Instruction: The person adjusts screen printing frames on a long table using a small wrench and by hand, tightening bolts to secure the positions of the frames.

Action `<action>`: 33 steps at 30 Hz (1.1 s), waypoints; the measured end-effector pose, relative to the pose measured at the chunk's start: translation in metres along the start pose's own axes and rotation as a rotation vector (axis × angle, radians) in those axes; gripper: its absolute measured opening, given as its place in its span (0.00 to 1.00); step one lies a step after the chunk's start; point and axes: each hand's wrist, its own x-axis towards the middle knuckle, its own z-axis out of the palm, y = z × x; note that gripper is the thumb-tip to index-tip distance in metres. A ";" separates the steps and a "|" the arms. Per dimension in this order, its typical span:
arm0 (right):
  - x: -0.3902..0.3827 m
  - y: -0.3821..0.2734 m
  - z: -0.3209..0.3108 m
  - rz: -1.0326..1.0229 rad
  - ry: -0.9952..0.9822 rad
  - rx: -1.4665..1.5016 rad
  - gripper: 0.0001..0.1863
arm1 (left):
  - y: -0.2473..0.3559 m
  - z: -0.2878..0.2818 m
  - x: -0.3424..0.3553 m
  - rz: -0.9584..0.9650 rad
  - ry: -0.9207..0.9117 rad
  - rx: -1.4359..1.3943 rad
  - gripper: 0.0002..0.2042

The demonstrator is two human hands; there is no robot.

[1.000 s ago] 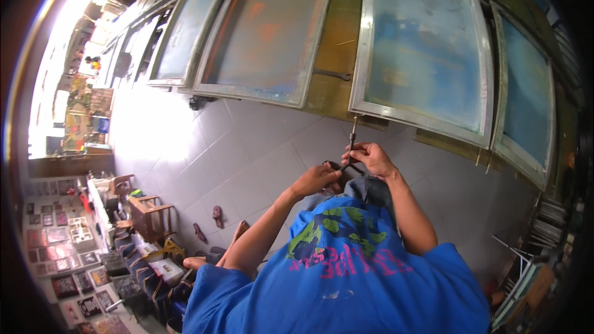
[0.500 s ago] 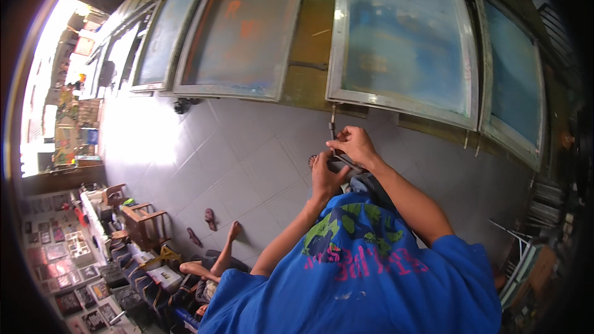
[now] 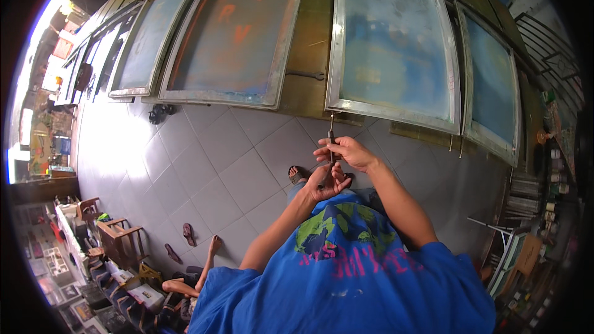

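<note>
A dark socket wrench (image 3: 331, 143) points away from me, its far end at a thin threaded rod (image 3: 331, 121) that juts from under the near edge of a screen-printing frame. My right hand (image 3: 351, 153) pinches the wrench's shaft between thumb and fingers, with the other fingers reaching across it. Closer to my body, my left hand (image 3: 322, 180) is turned partly palm up, its fingers curled about the near end of the wrench. Part of that end is hidden in the left palm. Above the rod lies the blue-stained, metal-edged screen frame (image 3: 396, 55).
More screen frames (image 3: 226, 37) lie along the bench, one with orange marks. An open-end spanner (image 3: 306, 75) rests between two frames. On the tiled floor (image 3: 226, 176) are sandals (image 3: 189, 234). Another person's leg (image 3: 207, 266) stretches out at lower left, near a wooden chair (image 3: 120, 238).
The wrench's bent handle, which slanted right toward my body, now lies in my left palm. My left hand has rolled palm up and the right fingers have spread. The view has shifted slightly.
</note>
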 end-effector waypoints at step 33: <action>-0.008 0.010 0.014 -0.048 0.182 0.045 0.18 | 0.012 -0.013 -0.030 -0.101 0.011 -0.062 0.18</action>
